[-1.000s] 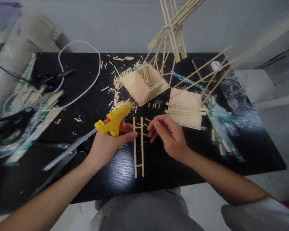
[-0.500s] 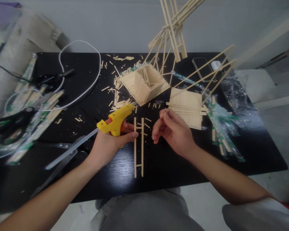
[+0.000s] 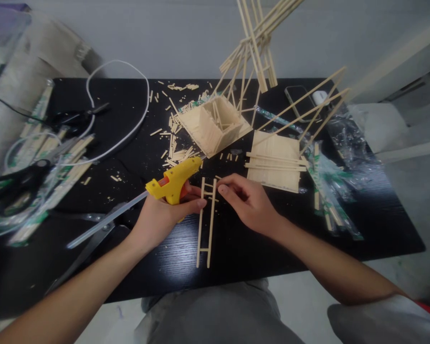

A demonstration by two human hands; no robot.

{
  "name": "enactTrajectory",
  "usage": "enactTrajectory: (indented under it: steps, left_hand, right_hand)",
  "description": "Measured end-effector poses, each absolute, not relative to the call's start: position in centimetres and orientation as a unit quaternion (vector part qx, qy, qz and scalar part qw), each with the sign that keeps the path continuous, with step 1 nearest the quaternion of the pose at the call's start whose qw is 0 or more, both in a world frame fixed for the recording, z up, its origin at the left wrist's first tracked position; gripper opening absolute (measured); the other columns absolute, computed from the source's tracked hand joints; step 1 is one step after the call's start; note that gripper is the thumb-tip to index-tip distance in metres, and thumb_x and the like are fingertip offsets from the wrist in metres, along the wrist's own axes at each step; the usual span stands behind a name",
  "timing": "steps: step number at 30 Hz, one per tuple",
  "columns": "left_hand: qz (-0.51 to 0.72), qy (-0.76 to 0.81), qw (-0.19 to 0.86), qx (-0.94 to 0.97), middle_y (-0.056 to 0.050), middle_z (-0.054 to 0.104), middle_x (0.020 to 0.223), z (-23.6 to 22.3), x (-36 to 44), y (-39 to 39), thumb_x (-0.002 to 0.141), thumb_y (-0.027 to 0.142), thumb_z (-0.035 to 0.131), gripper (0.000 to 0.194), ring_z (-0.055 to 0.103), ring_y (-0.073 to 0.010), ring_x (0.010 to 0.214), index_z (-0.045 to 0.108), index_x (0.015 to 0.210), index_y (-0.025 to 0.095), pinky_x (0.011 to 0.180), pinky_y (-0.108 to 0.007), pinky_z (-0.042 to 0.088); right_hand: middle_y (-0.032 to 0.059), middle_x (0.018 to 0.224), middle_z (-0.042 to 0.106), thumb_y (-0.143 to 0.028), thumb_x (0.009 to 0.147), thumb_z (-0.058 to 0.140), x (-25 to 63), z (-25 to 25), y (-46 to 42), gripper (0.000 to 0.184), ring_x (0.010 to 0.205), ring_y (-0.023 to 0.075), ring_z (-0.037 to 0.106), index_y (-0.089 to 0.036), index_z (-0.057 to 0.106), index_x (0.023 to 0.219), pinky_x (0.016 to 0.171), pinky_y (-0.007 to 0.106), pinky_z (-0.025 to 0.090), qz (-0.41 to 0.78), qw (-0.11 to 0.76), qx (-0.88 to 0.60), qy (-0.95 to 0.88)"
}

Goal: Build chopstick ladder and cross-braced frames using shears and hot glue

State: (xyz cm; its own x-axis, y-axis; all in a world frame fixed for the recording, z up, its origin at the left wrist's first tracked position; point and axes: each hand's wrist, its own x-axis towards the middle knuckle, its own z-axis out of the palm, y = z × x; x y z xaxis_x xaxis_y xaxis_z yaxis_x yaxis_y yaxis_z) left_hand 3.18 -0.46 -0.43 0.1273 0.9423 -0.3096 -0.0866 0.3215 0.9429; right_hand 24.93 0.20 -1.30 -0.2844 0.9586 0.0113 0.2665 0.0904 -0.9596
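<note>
My left hand [image 3: 165, 212] is wrapped around a yellow hot glue gun [image 3: 175, 179], whose nozzle points up and to the right. A long translucent glue stick [image 3: 107, 220] sticks out of its back. The left thumb rests at the left rail of a small ladder-like frame [image 3: 211, 224] of thin wooden sticks, with short crosspieces near its top and bottom. My right hand [image 3: 249, 203] is closed, thumb and forefinger close together beside the frame's upper right end. Whatever is between those fingertips is too small to make out. Short stick pieces lie under and beside them.
Behind stands a wooden stick structure [image 3: 222, 126] with a box on a base and tall crossed sticks. To its right sits a flat stick panel [image 3: 272, 177] with upright sticks. Scissors [image 3: 21, 184], pliers [image 3: 82, 114], packaged sticks [image 3: 57, 191], a white cable [image 3: 148, 95] and a phone [image 3: 301, 102] lie around.
My right hand has moved left and down to the upper end of the ladder-like frame. The frame has tilted slightly, its lower end shifting left. The glue gun has barely moved.
</note>
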Motion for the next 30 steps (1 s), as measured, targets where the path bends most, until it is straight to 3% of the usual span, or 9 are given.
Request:
enactTrajectory:
  steps: [5, 10, 13, 18, 25, 30]
  left_hand:
    - [0.404, 0.522, 0.63, 0.409, -0.003, 0.081, 0.086, -0.2, 3.2, -0.6, 0.067, 0.021, 0.095, 0.036, 0.078, -0.021, 0.079, 0.064, 0.085, 0.02, 0.075, -0.034, 0.068]
    - [0.402, 0.522, 0.633, 0.407, -0.003, 0.081, 0.086, -0.1, 3.2, -0.6, 0.066, 0.021, 0.096, 0.037, 0.078, -0.0198, 0.077, 0.064, 0.084, 0.02, 0.073, -0.031, 0.068]
    - [0.395, 0.525, 0.636, 0.405, -0.005, 0.082, 0.088, -0.1, 3.2, -0.6, 0.065, 0.022, 0.096, 0.038, 0.079, -0.0213, 0.078, 0.064, 0.086, 0.02, 0.072, -0.032, 0.068]
    - [0.375, 0.521, 0.653, 0.401, -0.007, 0.083, 0.091, -0.1, 3.2, -0.5, 0.065, 0.024, 0.098, 0.042, 0.079, -0.021, 0.08, 0.062, 0.087, 0.018, 0.073, -0.03, 0.066]
    - [0.365, 0.504, 0.676, 0.395, -0.004, 0.081, 0.084, 0.0, 3.1, -0.6, 0.065, 0.019, 0.096, 0.039, 0.075, -0.0165, 0.073, 0.061, 0.083, 0.018, 0.065, -0.024, 0.061]
    - [0.357, 0.484, 0.691, 0.401, -0.004, 0.082, 0.085, -0.1, 3.2, -0.6, 0.066, 0.014, 0.094, 0.036, 0.077, -0.0156, 0.075, 0.061, 0.079, 0.017, 0.067, -0.023, 0.062]
  right_hand:
    - [-0.0015, 0.074, 0.062, -0.041, 0.111, 0.057, 25.0, -1.3, 0.1, 0.031, 0.065, 0.0139, 0.054, -0.022, 0.065, 0.087, 0.063, 0.029, 0.042, 0.448, 0.359, -0.444, -0.688]
    - [-0.0075, 0.06, 0.043, -0.057, 0.105, 0.065, 25.1, -1.8, 0.9, 0.038, 0.051, 0.0121, 0.041, -0.025, 0.059, 0.085, 0.047, 0.025, 0.038, 0.562, 0.468, -0.468, -0.496]
    - [-0.006, 0.066, 0.052, -0.057, 0.096, 0.079, 25.3, -1.9, 1.5, 0.037, 0.056, 0.0115, 0.05, -0.024, 0.065, 0.087, 0.049, 0.024, 0.046, 0.563, 0.518, -0.48, -0.43]
    - [-0.0005, 0.077, 0.07, -0.052, 0.087, 0.089, 25.2, -1.6, 1.6, 0.034, 0.067, 0.0133, 0.064, -0.02, 0.079, 0.09, 0.064, 0.027, 0.059, 0.626, 0.426, -0.456, -0.468]
    - [0.0026, 0.084, 0.078, -0.05, 0.089, 0.087, 25.4, -2.1, 1.5, 0.029, 0.073, 0.0137, 0.071, -0.021, 0.086, 0.093, 0.065, 0.025, 0.059, 0.7, 0.38, -0.427, -0.427]
    - [0.0027, 0.083, 0.079, -0.041, 0.082, 0.092, 25.5, -1.9, 1.6, 0.023, 0.073, 0.0146, 0.072, -0.02, 0.084, 0.086, 0.063, 0.026, 0.059, 0.705, 0.359, -0.434, -0.431]
